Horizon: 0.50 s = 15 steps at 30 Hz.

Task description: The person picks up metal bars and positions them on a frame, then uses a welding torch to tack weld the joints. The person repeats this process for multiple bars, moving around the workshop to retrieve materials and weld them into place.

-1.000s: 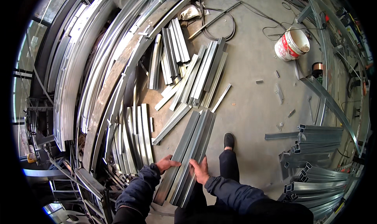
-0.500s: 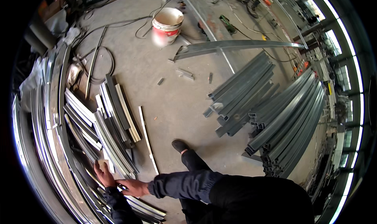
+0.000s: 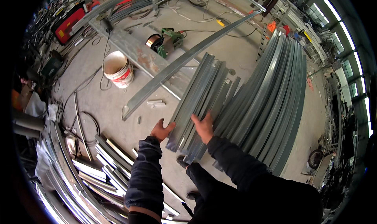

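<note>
Both my hands hold a bundle of grey metal channel sections by its near end, lifted above the concrete floor. My left hand grips the bundle's left edge. My right hand lies on top of the bundle with its fingers curled over the channels. The bundle points away from me toward the upper right. Dark sleeves cover both my forearms. My shoe shows under the bundle's near end.
A large stack of long curved grey channels lies to the right. A white bucket stands at the left, a long steel strip crosses the floor, and shiny cut channel pieces are piled at lower left. Cables and a wire spool lie beyond.
The view has swung from the pile of shiny cut pieces on the left toward the large stack on the right. My hands, earlier down at the pile, now carry the bundle.
</note>
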Available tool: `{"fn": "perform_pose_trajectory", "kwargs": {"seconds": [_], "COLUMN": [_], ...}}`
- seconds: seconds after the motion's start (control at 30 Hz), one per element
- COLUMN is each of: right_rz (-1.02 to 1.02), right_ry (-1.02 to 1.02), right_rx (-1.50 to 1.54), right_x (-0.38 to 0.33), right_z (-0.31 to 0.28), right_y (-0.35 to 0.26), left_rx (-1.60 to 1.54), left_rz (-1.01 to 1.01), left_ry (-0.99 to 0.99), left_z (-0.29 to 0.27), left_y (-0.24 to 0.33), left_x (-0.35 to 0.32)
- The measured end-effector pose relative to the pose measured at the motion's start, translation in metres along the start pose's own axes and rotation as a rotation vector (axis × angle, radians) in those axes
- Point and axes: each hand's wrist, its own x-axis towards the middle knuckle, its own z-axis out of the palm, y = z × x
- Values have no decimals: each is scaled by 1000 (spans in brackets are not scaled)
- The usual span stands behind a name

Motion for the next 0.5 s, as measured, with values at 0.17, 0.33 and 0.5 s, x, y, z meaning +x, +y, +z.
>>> {"fn": "perform_pose_trajectory", "kwargs": {"seconds": [0.17,0.33,0.5], "right_rz": [-5,-90,-44], "right_ry": [113,209,139], "right_rx": [-215,-202,-140], "right_x": [20,27,23], "right_z": [28,41,28], "right_y": [24,33,27], "left_rx": [-276,-701,-651], "left_rz": [-308,-360,-142], "left_ry": [-589,-809,-873], "left_z": [12,23,22], "left_y": [38,34,54], "left_x": [76,98,73]}}
